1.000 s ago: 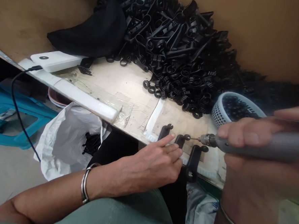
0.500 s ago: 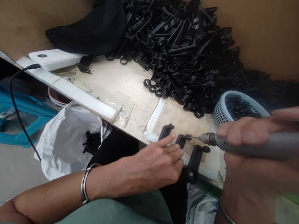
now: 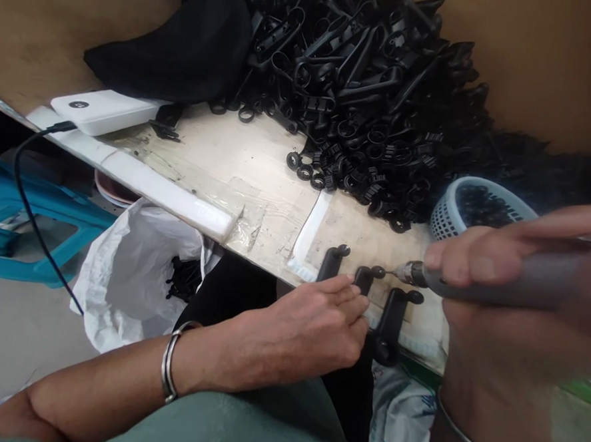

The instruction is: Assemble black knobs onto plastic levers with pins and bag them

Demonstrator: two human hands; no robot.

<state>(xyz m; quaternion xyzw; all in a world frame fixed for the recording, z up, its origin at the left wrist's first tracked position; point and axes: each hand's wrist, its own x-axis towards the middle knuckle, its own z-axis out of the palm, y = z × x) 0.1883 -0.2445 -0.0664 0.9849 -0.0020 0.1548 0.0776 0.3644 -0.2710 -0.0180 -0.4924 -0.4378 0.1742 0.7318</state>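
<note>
My right hand (image 3: pixel 493 266) is wrapped round a grey electric screwdriver (image 3: pixel 532 279), held almost level and pointing left. Its thin bit reaches the small round end of the middle black plastic piece (image 3: pixel 366 277). My left hand (image 3: pixel 314 325) lies at the table edge, fingers bent over that middle piece; its lower part is hidden under them. On one side of it a similar black piece (image 3: pixel 329 263) stands by my index finger. On the other side is a third black piece (image 3: pixel 391 320), nearest to me, apart from the bit.
A large heap of black plastic parts (image 3: pixel 354 84) covers the back of the table (image 3: pixel 264 152). The pale blue basket (image 3: pixel 446 207) holds small dark pieces. At the left are a white power bank (image 3: pixel 106 113) with a cable and black cloth (image 3: pixel 185 54). An open white sack (image 3: pixel 116 283) stands below.
The view has shifted slightly. My left index finger, stretched out before, now lies lower along the middle piece. The screwdriver's bit stays at that piece's round end.
</note>
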